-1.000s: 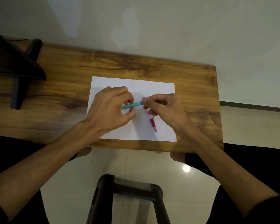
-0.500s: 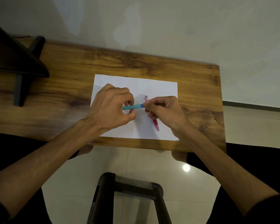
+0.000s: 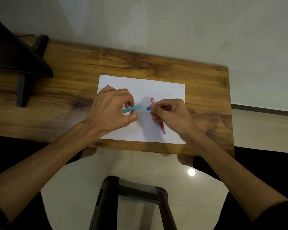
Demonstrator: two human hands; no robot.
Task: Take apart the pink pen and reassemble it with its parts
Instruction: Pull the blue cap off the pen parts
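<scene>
A wooden table (image 3: 165, 67) is seen from above, with a white paper sheet (image 3: 165, 90) laid near its front edge and both hands working over it. The left hand (image 3: 110, 110) is curled, thumb and fingers pinching a teal pen barrel (image 3: 133, 108) that points toward the right. The right hand (image 3: 170, 112) has thumb and forefinger pressed together on a small blue cap (image 3: 148, 108), held just apart from the barrel's end. The pink pen (image 3: 161, 125) is partly hidden under the right hand; whether it is tucked in the lower fingers or simply lying on the sheet cannot be told. Biggest risk, as judged: the teal pen is being dismantled while the pink one, the actual target, looks whole and has not been started on. Next: with two pens open at once, parts could be mixed at reassembly. Smaller: the cap is held by a tip pinch only, so it could be dropped and rolled off the near table edge to the floor. Smallest: the pink pen could be knocked and rolled by the right wrist.
</scene>
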